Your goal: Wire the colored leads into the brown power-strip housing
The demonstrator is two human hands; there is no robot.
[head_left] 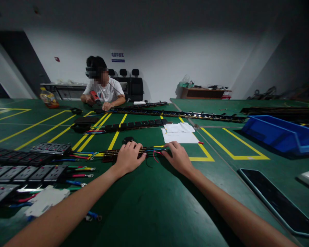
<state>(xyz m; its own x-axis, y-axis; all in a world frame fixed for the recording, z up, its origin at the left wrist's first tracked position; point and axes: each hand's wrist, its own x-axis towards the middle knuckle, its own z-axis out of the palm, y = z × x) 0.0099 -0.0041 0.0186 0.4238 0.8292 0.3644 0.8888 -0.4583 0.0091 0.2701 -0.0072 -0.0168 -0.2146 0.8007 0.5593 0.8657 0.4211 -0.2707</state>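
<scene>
My left hand (128, 157) rests with curled fingers on a short dark socket strip (110, 155) lying on the green table (149, 202). My right hand (177, 157) pinches the coloured wires (154, 152) that stick out of the strip's right end. Red, blue and green leads fan out between the two hands. A small black round part (128, 140) lies just beyond my left hand.
Rows of socket modules (23, 171) with loose coloured leads lie at left. White paper sheets (179, 133), long black strips (175, 114) and a blue bin (283, 133) lie beyond. A black panel (273, 199) is at right. A person opposite (104, 91) holds a red driver.
</scene>
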